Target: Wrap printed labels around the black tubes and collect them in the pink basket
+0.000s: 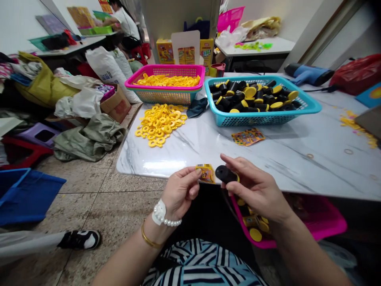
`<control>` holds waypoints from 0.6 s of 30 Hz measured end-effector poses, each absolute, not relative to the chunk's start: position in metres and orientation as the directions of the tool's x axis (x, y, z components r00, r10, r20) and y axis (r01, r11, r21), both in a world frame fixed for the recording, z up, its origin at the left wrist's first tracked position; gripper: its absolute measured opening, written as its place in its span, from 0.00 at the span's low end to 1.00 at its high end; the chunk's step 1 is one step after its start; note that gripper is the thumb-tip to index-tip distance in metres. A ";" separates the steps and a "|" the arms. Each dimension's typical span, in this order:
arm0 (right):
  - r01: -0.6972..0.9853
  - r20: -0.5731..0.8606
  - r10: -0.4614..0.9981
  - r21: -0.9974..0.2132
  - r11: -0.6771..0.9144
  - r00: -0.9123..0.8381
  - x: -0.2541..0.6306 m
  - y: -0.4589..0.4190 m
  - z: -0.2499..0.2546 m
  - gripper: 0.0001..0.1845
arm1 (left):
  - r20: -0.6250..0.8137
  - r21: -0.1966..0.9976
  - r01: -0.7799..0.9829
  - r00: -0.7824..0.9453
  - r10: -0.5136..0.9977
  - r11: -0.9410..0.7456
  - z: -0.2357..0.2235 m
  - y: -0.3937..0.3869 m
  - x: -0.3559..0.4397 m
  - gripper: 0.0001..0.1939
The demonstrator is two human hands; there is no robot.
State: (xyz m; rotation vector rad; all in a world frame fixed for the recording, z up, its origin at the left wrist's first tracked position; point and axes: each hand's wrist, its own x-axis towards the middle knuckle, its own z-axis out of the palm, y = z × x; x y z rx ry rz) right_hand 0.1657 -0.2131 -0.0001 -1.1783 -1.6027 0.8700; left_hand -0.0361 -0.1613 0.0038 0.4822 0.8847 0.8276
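My left hand [183, 183] pinches a small yellow printed label [206, 173] between thumb and fingers. Just right of it, my right hand [256, 184] grips a black cylinder with a yellow end [225, 174], its dark round face turned toward the label. A narrow gap seems to lie between the two. Both hands are at the table's front edge, above my lap. Farther back on the marble-patterned table [184, 155] lies a stack of printed labels [248, 136]. Behind it stands a blue basket [264, 118] full of similar black and yellow cylinders.
Yellow rings [162, 123] are heaped at the table's left, before a pink basket [165, 70] of yellow pieces. Below the table edge, by my right forearm, is a pink bin [324, 218] holding cylinders. A blue heat gun [309, 74] lies at back right. Another person [126, 24] sits far left.
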 end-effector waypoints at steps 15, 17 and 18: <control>0.427 0.246 0.948 -0.850 0.310 -0.200 0.171 -0.212 0.006 0.27 | -0.447 0.712 -0.371 0.415 0.793 0.596 -0.003 -0.166 -0.032 0.18; 0.461 0.242 0.944 -0.828 0.321 -0.223 0.169 -0.212 0.005 0.25 | -0.463 0.687 -0.379 0.431 0.775 0.620 -0.004 -0.167 -0.032 0.17; 0.486 0.236 0.944 -0.812 0.323 -0.232 0.168 -0.213 0.006 0.25 | -0.467 0.679 -0.378 0.437 0.768 0.629 -0.005 -0.167 -0.032 0.17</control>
